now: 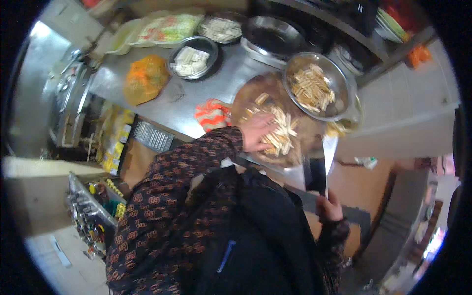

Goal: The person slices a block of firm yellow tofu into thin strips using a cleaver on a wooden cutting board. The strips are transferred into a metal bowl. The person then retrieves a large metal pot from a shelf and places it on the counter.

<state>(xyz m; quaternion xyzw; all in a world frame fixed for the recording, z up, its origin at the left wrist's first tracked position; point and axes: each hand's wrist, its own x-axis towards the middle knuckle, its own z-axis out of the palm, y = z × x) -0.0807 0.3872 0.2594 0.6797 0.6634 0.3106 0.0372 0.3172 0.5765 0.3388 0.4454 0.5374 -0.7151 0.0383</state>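
My left hand (259, 132) rests on a pile of pale, brown-edged cut strips (282, 129) on a round wooden chopping board (247, 92). Its fingers are spread over the strips, and whether any are gripped is hidden. To the right of the board, my right hand (329, 207) is closed round the handle of a broad-bladed cleaver (315, 174), its blade near the board's lower right edge. A steel bowl (348, 96) of similar strips (313, 88) overlaps the board's upper right rim. One short piece (261, 99) lies apart from the pile.
A red-striped cloth (212, 115) touches the board's left side. On the steel counter (228, 62) stand an orange bag (145, 79), a bowl of white pieces (191, 62), trays of food (169, 29) and a dark pan (273, 35). A metal grater (153, 136) lies lower left.
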